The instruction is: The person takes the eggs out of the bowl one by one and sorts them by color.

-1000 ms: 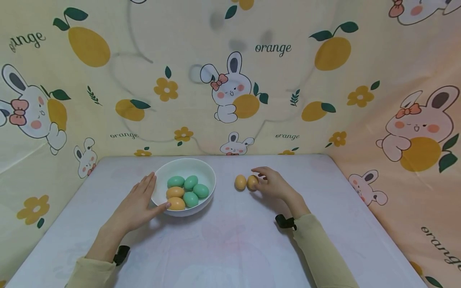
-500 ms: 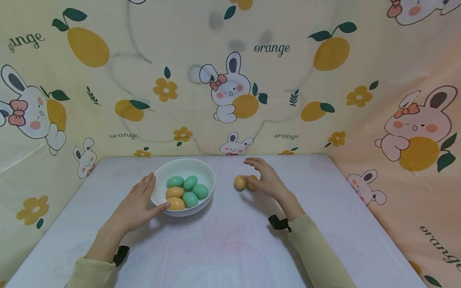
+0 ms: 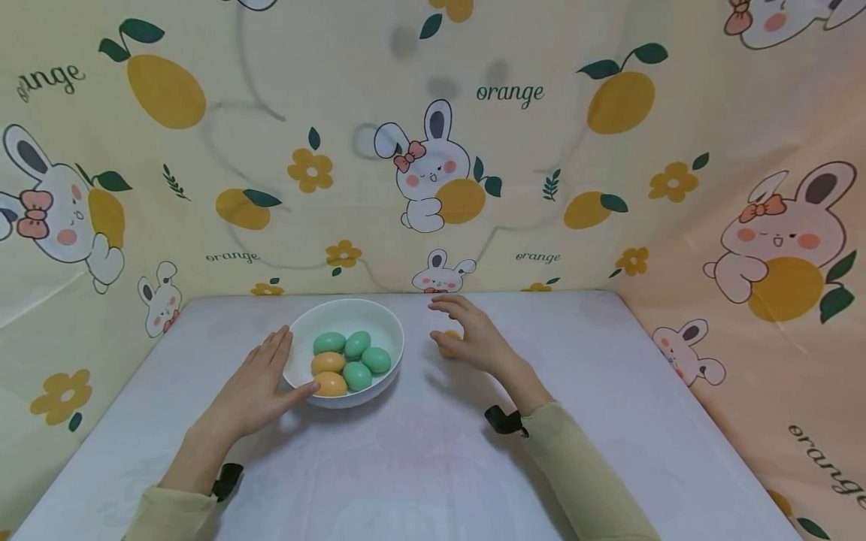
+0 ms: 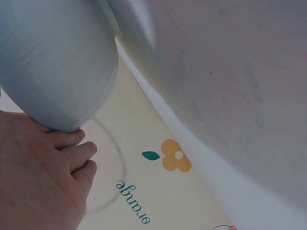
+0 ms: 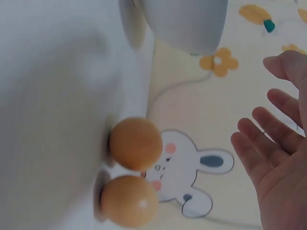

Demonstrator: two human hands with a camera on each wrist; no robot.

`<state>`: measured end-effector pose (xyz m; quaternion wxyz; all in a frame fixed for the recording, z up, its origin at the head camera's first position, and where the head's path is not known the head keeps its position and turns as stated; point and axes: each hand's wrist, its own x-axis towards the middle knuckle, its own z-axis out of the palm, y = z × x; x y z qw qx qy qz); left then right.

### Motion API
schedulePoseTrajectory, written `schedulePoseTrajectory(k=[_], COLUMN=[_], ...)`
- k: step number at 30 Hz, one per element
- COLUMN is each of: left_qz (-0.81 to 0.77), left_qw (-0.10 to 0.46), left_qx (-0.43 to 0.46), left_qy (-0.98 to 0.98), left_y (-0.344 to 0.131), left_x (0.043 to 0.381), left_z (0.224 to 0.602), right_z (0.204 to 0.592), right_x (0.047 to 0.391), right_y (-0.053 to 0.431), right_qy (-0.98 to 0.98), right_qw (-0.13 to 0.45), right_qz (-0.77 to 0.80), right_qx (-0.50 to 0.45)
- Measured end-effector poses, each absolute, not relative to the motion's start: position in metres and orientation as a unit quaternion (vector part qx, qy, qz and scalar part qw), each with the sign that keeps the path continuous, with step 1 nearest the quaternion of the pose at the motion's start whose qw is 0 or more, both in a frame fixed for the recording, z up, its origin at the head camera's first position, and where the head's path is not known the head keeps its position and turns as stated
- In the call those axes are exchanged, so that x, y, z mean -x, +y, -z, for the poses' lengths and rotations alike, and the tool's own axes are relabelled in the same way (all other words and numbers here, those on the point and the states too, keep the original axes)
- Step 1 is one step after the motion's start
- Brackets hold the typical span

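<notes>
My left hand (image 3: 253, 387) rests on the near left side of a white bowl (image 3: 389, 323), fingers straight along its outside and thumb over the rim. Inside lie several green eggs (image 3: 377, 359) and two yellow eggs (image 3: 329, 384). In the left wrist view, fingertips touch the bowl (image 4: 53, 57) at its rim. My right hand (image 3: 476, 338), fingers spread and holding nothing, hovers right of the bowl. It partly covers one yellow egg (image 3: 452, 333) in the head view and hides another. The right wrist view shows both yellow eggs (image 5: 136, 143) side by side on the table, apart from the fingers (image 5: 268, 127).
A table with a pale cover (image 3: 399, 473) carries everything. Behind and beside it hangs a cream cloth (image 3: 325, 90) printed with rabbits and oranges. A black strap mount (image 3: 227, 481) sits on the left wrist and another mount (image 3: 504, 420) on the right.
My right hand has moved left over the two loose yellow eggs, towards the bowl, and now hides one of them in the head view. The left hand and the bowl have stayed put.
</notes>
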<state>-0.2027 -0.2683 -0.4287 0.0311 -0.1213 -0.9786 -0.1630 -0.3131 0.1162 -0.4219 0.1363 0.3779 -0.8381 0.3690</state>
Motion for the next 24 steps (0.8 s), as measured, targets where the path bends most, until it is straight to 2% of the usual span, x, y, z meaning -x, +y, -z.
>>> schedulePoseTrajectory(k=[16,24], left_qz=[0.163,0.163], left_qw=[0.037,0.035], left_qx=[0.128,0.124], left_qy=[-0.978,-0.978], left_y=[-0.269,-0.269], left_x=[0.203,0.202], left_z=[0.429,0.429], right_z=[0.414,0.407], right_x=[0.313,0.314], right_y=[0.071,0.048], right_qy=[-0.838,-0.845], right_qw=[0.102,0.032], right_qz=[-0.315,-0.288], right_qx=[-0.434,-0.449])
